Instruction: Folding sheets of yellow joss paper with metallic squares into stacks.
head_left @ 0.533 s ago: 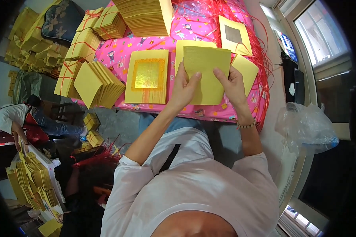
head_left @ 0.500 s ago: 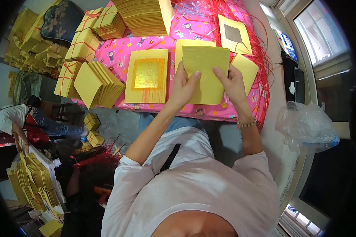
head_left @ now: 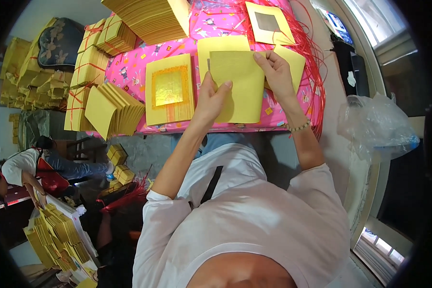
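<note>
Both my hands hold a yellow paper sheet, or a thin stack of them, upright above the near edge of a pink-covered table. My left hand is closed on its left edge, thumb in front and fingers behind. My right hand pinches the upper right corner. Behind the held paper lies another yellow sheet. To the left is a yellow paper stack topped by a gold foil square with an orange border. A yellow sheet with a grey rectangle lies farther right.
Tied yellow bundles and a fanned stack line the table's left side. Red strips trail over its right edge. A clear plastic bag hangs at right. Another person bends over yellow stacks at lower left.
My right hand has slid up to the paper's upper right corner. My left hand stays on the left edge. The whole view has shifted slightly.
</note>
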### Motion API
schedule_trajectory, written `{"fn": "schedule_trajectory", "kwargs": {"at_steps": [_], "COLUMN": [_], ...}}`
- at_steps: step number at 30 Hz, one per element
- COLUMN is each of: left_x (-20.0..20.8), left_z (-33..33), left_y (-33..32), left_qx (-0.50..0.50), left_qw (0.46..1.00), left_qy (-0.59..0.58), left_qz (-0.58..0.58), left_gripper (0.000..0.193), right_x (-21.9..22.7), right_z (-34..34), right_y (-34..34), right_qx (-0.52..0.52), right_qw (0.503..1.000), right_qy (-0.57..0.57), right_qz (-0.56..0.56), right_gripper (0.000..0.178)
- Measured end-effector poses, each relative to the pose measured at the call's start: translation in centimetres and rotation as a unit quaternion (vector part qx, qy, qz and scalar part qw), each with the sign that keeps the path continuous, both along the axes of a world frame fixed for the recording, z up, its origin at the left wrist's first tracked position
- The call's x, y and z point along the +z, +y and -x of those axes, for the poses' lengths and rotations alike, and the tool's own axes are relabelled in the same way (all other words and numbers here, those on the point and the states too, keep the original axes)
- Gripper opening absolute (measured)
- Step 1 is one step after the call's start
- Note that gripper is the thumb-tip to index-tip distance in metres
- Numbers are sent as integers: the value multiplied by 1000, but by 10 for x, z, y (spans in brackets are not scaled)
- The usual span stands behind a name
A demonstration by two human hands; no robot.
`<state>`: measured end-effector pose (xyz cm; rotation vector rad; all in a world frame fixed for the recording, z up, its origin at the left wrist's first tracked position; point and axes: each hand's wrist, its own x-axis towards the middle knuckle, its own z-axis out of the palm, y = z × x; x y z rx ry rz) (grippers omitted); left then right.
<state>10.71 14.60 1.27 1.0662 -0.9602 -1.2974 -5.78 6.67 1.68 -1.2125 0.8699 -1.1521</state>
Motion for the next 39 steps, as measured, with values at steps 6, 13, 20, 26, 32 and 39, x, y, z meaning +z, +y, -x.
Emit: {"fn": "schedule_trajectory", "kwargs": {"at_steps": [6,13,20,26,32,39], "left_x": [1,-5,-6,-4,-3,1], "left_z": [-6,-4,-3,-1,-7,0], "left_y": [-8,-14,-17,-17,-22,-10], "left_qx": [-6,-40,-34,-27,4,-42], "left_qw": [1000,999,999,999,1000,998], "left_qy": [-26,-4,2,7,24,-38], "left_qz": [-9,-10,-27,-20,-19,-10], "left_gripper": [36,36,36,39,35,36], "right_x": [-7,5,6,-32,-26,-10], "right_z": [14,24,27,28,33,37], "right_y": [27,37,45,55,72,60], "right_qx": [90,120,135,119,138,21], "right_qw": [989,980,968,989,974,991], "right_qy": [108,117,174,69,115,80], "right_qz": [-54,-109,-121,-46,-140,-110], "right_gripper": [26,28,30,30,24,21]}}
